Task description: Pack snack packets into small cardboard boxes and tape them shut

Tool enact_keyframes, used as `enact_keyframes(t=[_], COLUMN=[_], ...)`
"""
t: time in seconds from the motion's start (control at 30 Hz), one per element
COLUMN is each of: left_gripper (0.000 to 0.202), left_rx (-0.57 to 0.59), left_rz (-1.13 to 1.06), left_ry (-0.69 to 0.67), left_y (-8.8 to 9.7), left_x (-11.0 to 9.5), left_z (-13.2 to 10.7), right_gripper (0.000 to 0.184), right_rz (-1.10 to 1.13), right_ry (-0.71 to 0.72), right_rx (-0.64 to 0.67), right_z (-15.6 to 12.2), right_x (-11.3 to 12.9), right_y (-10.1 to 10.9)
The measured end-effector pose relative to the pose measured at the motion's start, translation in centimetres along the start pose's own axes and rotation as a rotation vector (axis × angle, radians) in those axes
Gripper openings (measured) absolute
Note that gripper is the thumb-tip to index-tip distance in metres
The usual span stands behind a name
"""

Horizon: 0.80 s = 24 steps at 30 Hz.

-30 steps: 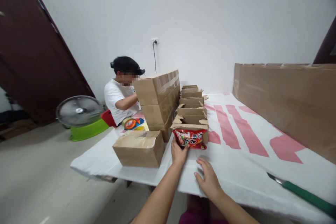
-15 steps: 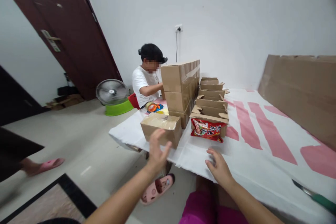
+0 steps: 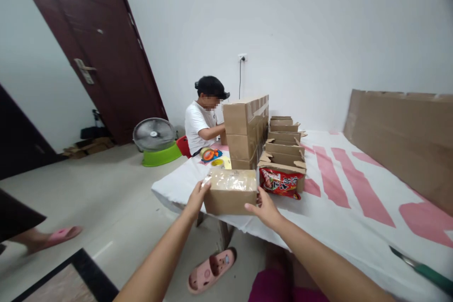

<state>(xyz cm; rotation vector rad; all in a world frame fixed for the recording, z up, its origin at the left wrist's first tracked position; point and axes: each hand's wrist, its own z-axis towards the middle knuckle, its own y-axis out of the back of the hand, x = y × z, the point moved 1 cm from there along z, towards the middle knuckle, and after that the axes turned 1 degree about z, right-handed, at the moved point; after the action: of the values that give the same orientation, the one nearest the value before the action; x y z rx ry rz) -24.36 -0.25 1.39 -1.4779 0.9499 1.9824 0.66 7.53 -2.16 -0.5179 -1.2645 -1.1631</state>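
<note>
A small taped cardboard box is held between both my hands near the table's near-left edge. My left hand presses its left side, fingers closed against the cardboard. My right hand grips its right lower corner. Just right of the box, a red snack packet leans against the front of a row of open cardboard boxes.
A stack of taped boxes stands behind, with a seated person at the table's far left. A large flat cardboard sheet leans at right. A green-handled knife lies near right. A fan and another person's sandalled foot are on the floor.
My left hand left the red packet and swung to the small taped box; my right hand came off the table, and both now hold the box, shifted right beside the packet.
</note>
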Motion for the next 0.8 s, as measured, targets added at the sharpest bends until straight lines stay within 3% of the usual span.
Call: enact_keyframes(t=[0.13,0.33,0.47,0.6,0.73,0.8], left_gripper=[0.060,0.060,0.052,0.037,0.031,0.030], left_rx=[0.107,0.298,0.317,0.242,0.288,0.334], left_rz=[-0.020,0.007,0.010,-0.061,-0.030,-0.023], left_ry=[-0.087,-0.263,-0.466,-0.603,-0.665,-0.675], left_y=[-3.6,-14.0,-19.4,-21.3,-20.7,-20.3], left_x=[-0.1,-2.7,-4.5,-4.7,-5.2,-5.7], left_z=[-5.4,-11.9,-13.5,-13.3,-12.2,-11.5], right_gripper=[0.070,0.060,0.054,0.043,0.037,0.038], right_rz=[-0.107,-0.380,-0.512,-0.696,-1.101,-1.199], right_ry=[0.006,-0.024,-0.141,-0.200,-0.305,-0.378], right_rx=[-0.136,-0.277,-0.276,-0.223,-0.197,-0.159], right_z=[-5.5,-13.1,-16.8,-19.2,-20.1,-20.4], right_x=[0.3,0.4,-1.0,-2.3,-3.8,-4.8], right_y=[6.6,18.4,23.0,26.8,31.3,32.8])
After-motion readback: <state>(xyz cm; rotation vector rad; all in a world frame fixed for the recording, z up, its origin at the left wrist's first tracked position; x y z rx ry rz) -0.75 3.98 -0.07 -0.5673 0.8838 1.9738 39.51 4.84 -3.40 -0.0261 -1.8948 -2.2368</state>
